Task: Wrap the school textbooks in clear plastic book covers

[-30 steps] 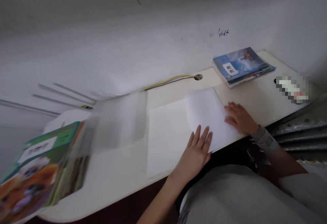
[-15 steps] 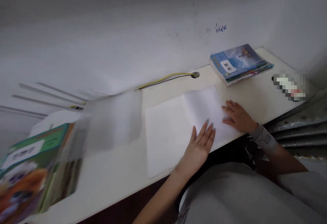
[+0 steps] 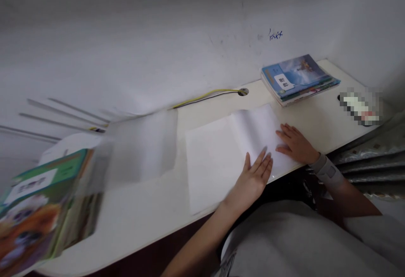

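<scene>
A white sheet of paper [image 3: 218, 154] lies on the white desk [image 3: 145, 218], its right part folded over into a double layer. My left hand [image 3: 253, 180] rests flat on the folded part near the desk's front edge, fingers together and stretched out. My right hand [image 3: 295, 144] lies flat on the paper's right edge, fingers spread, a grey band on the wrist. Neither hand grips anything.
A stack of blue-covered books [image 3: 297, 79] sits at the far right by the wall. A second translucent sheet [image 3: 142, 146] lies left of the paper. Colourful books [image 3: 41, 209] stand at the near left. A yellow cable [image 3: 205, 96] runs into a desk hole.
My left hand has slid to the right along the folded paper, closer to my right hand. The paper has shifted slightly right. My right hand has stayed put.
</scene>
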A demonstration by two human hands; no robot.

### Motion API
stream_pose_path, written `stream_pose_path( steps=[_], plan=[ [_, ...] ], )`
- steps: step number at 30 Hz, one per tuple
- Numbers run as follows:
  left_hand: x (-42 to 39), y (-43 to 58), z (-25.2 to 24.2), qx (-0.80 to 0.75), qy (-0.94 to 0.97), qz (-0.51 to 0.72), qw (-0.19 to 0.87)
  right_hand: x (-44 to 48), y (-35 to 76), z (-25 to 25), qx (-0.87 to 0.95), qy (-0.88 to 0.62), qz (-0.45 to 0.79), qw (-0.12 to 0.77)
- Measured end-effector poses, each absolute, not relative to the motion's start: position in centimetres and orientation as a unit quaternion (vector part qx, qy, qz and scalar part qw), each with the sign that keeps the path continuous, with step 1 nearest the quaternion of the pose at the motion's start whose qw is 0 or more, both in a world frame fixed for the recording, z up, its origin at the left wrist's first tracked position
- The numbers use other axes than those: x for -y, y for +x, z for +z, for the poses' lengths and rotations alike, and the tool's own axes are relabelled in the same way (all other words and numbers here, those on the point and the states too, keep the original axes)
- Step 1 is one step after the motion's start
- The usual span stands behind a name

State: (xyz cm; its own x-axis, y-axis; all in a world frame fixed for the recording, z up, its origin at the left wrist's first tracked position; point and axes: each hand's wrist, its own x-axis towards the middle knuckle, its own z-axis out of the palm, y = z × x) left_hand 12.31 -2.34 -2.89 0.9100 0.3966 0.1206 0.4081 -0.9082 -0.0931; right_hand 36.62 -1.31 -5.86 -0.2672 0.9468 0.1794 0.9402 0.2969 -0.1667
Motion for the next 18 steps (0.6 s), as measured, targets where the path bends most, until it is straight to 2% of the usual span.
stream_pose_path(
  steps=[8,13,15,18],
  plan=[
    [2.1,12.8,-3.2,0.205,-0.976,-0.061,0.043,1.2,36.8,-6.4,0.791,-0.596,-0.007,0.138],
    [2.1,11.6,-3.0,0.218,-0.970,-0.104,-0.013,1.5,36.9,-6.3,0.794,-0.591,-0.012,0.145],
    [1.8,9.7,-2.9,0.273,-0.952,-0.133,-0.029,1.8,36.7,-6.0,0.803,-0.575,-0.029,0.152],
    [1.1,5.3,-3.5,0.458,-0.866,-0.198,-0.028,2.4,36.0,-5.6,0.839,-0.519,-0.043,0.158]
  ],
)
